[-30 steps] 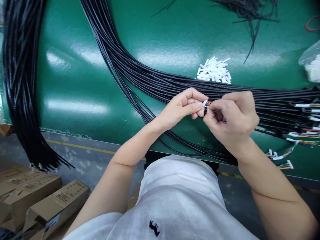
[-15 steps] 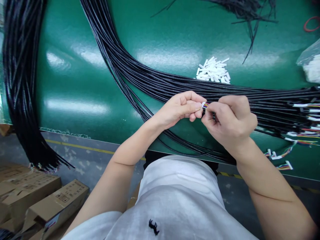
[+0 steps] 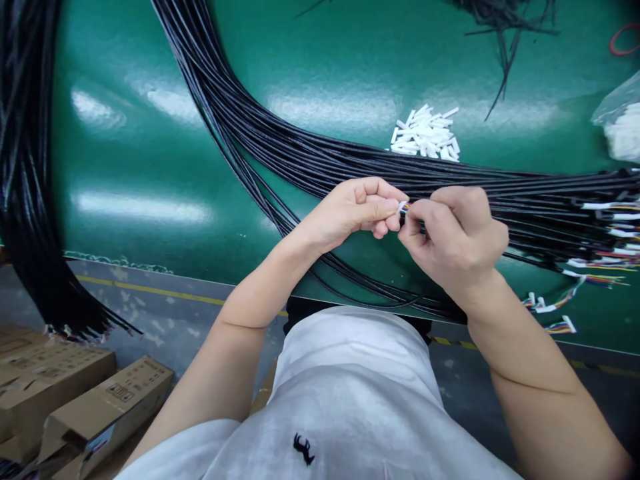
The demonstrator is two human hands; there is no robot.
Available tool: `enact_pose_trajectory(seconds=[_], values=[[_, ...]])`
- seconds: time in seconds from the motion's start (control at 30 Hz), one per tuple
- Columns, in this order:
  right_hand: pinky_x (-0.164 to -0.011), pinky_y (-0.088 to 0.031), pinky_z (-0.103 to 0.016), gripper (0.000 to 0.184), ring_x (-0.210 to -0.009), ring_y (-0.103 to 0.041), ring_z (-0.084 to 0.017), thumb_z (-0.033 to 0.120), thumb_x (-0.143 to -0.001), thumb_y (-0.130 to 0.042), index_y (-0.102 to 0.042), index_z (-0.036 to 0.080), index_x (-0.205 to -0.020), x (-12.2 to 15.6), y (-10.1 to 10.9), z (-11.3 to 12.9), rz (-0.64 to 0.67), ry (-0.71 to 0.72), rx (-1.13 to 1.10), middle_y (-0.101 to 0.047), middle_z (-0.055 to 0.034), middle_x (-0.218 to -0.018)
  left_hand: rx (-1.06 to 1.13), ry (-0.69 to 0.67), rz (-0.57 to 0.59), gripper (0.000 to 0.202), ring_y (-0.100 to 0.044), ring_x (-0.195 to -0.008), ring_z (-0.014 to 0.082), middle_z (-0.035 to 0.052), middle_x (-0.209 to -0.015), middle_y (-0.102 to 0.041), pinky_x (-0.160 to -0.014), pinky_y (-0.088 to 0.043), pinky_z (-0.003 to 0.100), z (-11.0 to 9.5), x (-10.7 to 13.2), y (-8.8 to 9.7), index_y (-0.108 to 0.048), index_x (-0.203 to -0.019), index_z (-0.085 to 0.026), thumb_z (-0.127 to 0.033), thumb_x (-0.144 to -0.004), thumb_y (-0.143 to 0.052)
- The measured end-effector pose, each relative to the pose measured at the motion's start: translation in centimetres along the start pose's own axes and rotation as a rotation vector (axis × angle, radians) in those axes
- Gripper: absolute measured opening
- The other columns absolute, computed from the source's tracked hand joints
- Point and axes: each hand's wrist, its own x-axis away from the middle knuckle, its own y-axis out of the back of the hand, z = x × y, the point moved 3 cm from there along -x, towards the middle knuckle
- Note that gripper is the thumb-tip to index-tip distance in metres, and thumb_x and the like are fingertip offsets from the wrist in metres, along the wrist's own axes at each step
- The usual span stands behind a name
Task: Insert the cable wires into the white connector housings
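Between the fingertips of my left hand is a small white connector, gripped by thumb and forefinger. Thin coloured wires run from it into the pinch of my right hand, whose fingers are curled closed and hide most of them. Both hands are held just over a long bundle of black cables. Behind them on the green table lies a pile of white connectors. Toward the right edge, cable ends show white sleeves and coloured wires, and a few connector-tipped ends lie nearest my right forearm.
A second black cable bundle hangs over the front edge of the green table at left. Cardboard boxes stand on the floor below. Black strips, a red ring and a clear bag of white pieces lie at the far right.
The whole view has shifted slightly, so things sit a little further left and higher. Both hands keep the same grip on the connector and its wires.
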Motion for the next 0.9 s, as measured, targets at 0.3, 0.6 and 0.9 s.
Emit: enact_pose_trajectory(seconds=[0.3,0.6,0.9], values=[[-0.053,-0.04,-0.031,0.019,-0.07,-0.066,-0.017,0.022,-0.1,-0.06,-0.07,0.027,-0.085,0.0,0.6,0.8,-0.089,0.056,0.032,-0.075,-0.005,-0.089,-0.011,-0.035,-0.011,0.053,-0.066,-0.06,0.0057,-0.0024,-0.07,-0.074,-0.059,-0.055,0.018,0.5,-0.1,-0.3,-0.071,-0.095,-0.015,-0.054,-0.07,-0.097],[-0.052,-0.036,-0.03,0.011,-0.06,-0.057,-0.015,0.027,-0.096,-0.068,-0.074,0.027,-0.086,0.1,0.4,0.7,-0.1,0.05,0.016,-0.074,-0.0028,-0.083,-0.025,-0.033,0.044,0.057,-0.065,-0.059,0.0067,-0.0022,-0.068,-0.071,-0.056,-0.053,0.019,0.6,-0.2,-0.3,-0.07,-0.094,-0.015,-0.06,-0.069,-0.096],[-0.054,-0.044,-0.033,0.016,-0.065,-0.062,-0.017,0.027,-0.098,-0.063,-0.072,0.029,-0.086,-0.3,1.0,1.1,-0.052,0.023,-0.058,-0.075,-0.0047,-0.085,-0.088,-0.104,0.085,0.053,-0.071,-0.068,0.008,-0.0016,-0.074,-0.075,-0.064,-0.056,0.019,0.5,0.1,0.4,-0.068,-0.099,-0.017,-0.053,-0.072,-0.096]])
